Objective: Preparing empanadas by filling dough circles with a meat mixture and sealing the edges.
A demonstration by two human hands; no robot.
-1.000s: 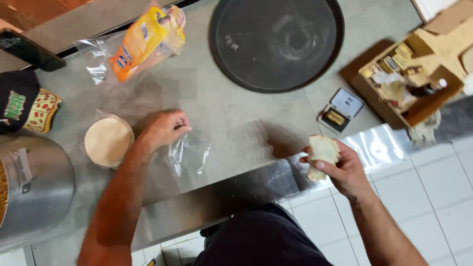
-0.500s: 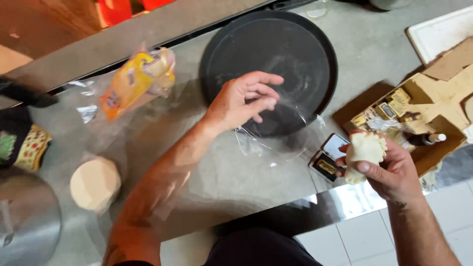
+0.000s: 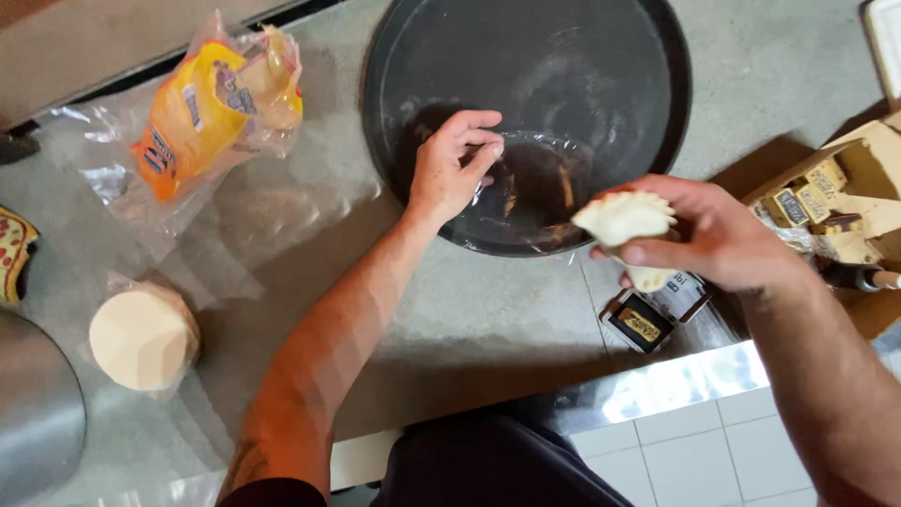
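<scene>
1. The left hand (image 3: 450,174) has swung up from the counter and now hovers over the round dark metal tray (image 3: 657,103), its fingers pinched on a clear plastic sheet (image 3: 535,188) that lies on the tray just to its right.
2. The right hand (image 3: 723,235) has risen and moved toward the tray; its fingers are curled around a pale folded dough pastry (image 3: 624,218), held at the tray's near edge.
3. The stack of round pale dough discs (image 3: 141,338), which the left hand touched a second ago, now sits well below and to the left of that hand.
4. A yellow-and-orange plastic bag (image 3: 202,113) lies far to its left.
5. With both hands now at the tray, the work seems to have shifted there.
</scene>
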